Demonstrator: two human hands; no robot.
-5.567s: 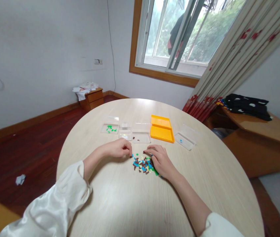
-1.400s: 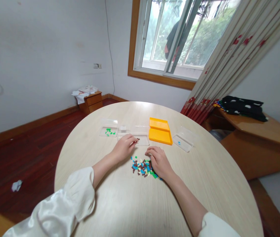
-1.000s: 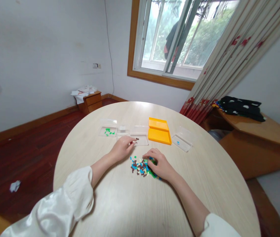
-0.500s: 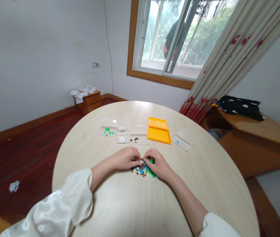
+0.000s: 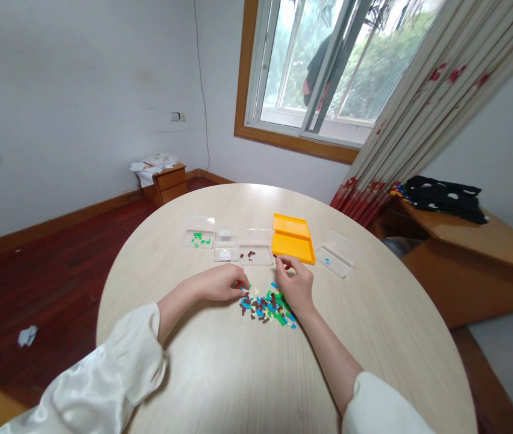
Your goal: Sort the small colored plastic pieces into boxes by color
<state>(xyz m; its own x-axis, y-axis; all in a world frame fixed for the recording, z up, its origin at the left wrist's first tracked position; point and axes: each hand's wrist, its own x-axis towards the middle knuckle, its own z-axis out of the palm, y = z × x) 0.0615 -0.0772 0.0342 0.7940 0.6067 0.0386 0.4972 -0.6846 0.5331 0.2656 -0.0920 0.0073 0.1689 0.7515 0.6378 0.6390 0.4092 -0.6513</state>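
1. My left hand rests low on the worktop, wrist down and fingers curled. The fingertips touch the left edge of the pile of small pieces. I judge the flat wrist steadies the hand over such tiny bits. I cannot tell whether this grip has a piece in it or only touches the heap.
2. My right hand is lifted off the far right side of the pile, with thumb and forefinger pinched together and pointing away from me. The grip is closed. A dark speck shows at the tips, but it is too small to say whether it is a piece.
3. The pile lies between my two hands, near the middle of the worktop. It is a loose mix of brown, blue, green and pale pieces, spread thin, which probably makes single pieces easier to get at.
4. Just beyond the pile runs a row of open containers. From left to right they are the box with green pieces, the small box, the box with brown pieces, the orange tray and the box with a blue piece.
5. Each clear box shows only one colour, and the row lies close enough that either hand reaches it without my leaning.
6. My pinched right fingertips are nearest the gap between the box with brown pieces and the orange tray.
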